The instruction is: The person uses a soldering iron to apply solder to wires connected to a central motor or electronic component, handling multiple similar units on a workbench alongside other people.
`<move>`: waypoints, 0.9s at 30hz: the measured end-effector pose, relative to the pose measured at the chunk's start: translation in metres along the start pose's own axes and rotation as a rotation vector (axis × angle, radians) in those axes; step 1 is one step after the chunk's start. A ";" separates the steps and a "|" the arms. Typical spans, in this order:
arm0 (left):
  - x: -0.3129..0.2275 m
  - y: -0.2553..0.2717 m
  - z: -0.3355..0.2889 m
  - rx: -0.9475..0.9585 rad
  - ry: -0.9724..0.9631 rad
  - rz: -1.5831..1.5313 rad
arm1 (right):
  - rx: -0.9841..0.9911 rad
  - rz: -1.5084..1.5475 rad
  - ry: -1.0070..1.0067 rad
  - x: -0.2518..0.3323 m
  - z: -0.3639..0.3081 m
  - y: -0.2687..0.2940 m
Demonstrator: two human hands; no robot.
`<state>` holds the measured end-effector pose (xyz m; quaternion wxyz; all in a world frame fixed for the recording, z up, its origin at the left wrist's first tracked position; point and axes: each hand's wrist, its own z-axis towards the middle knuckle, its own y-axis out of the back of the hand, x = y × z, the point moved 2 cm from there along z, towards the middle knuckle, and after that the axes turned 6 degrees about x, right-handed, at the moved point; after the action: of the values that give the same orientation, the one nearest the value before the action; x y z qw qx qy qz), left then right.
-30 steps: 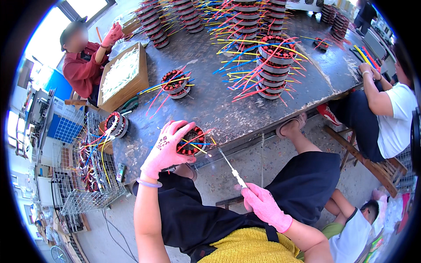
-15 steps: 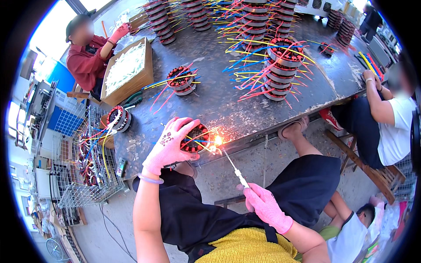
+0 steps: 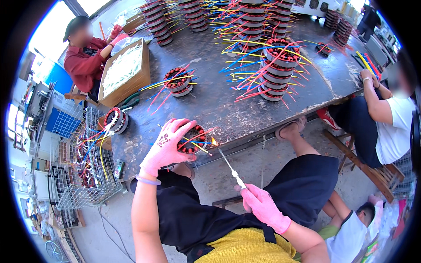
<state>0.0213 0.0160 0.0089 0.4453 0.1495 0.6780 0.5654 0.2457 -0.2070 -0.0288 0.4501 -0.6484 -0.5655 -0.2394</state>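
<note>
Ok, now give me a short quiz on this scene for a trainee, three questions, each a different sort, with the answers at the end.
1. Multiple choice: what is the person's right hand holding? A, a blue wire; B, a white-handled metal rod; C, a cardboard box.
2. True or false: the person's left hand is bare.
3. Short answer: what shows just beyond the rod's metal tip?

Key:
1. B.
2. False; it wears a pink glove and grips a wire-wound stator.
3. A small orange flame.
</note>
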 end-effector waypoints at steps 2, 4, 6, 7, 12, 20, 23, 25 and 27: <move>0.001 -0.001 0.002 0.033 0.018 -0.015 | -0.007 -0.067 -0.010 0.002 0.001 0.001; 0.000 -0.001 0.001 0.021 0.015 0.002 | -0.008 -0.050 -0.012 0.004 0.000 0.001; 0.000 0.000 0.001 0.021 0.010 0.004 | -0.008 -0.024 -0.009 0.004 -0.001 0.001; 0.000 0.000 0.001 0.013 0.004 -0.001 | -0.008 -0.007 -0.005 0.003 -0.002 0.001; 0.000 0.000 0.001 -0.002 -0.014 -0.001 | -0.013 -0.054 -0.008 0.005 -0.003 0.001; 0.003 0.000 0.000 0.033 0.012 -0.020 | -0.012 -0.092 0.003 0.011 -0.003 -0.002; 0.003 0.000 0.000 0.017 -0.003 -0.015 | -0.010 -0.070 -0.007 0.007 -0.004 0.000; 0.002 0.000 0.000 0.009 -0.005 -0.012 | -0.011 -0.053 -0.014 0.007 -0.004 0.000; -0.001 0.001 0.001 0.011 0.005 -0.013 | -0.009 -0.058 -0.010 0.006 -0.004 0.001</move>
<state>0.0224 0.0164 0.0100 0.4463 0.1460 0.6834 0.5590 0.2486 -0.2075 -0.0219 0.4373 -0.6350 -0.5850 -0.2517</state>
